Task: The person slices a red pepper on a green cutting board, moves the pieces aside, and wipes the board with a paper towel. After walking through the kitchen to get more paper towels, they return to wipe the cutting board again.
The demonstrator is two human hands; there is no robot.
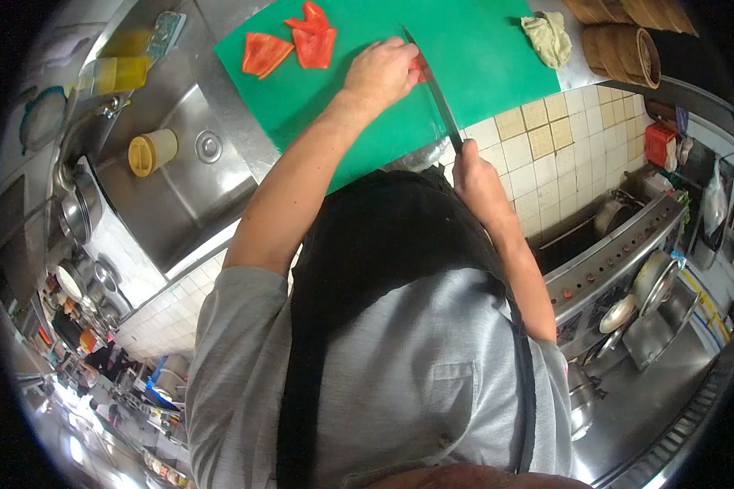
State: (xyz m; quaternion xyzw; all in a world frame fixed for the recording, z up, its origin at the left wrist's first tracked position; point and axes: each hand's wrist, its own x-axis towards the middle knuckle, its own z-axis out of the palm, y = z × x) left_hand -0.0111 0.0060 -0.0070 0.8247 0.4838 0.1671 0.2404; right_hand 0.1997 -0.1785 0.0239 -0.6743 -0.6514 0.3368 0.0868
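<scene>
On a green cutting board (481, 73) lie several pieces of red bell pepper (266, 55), flattened and set apart at the far left. My left hand (382, 73) is closed over another red pepper piece (418, 72), mostly hidden under the fingers. In my right hand (479, 181) is the black handle of a kitchen knife (436, 91). Its long blade points away from me and lies right beside my left fingertips, against the pepper piece. How far the edge has gone into the piece cannot be made out.
A crumpled pale cloth (547, 39) lies on the board's right end, near round wooden steamers (620, 55). Left of the board is a steel sink (212, 191) holding a yellow-lidded container (152, 152). A stove (612, 265) stands to the right, with pans (654, 281) beyond.
</scene>
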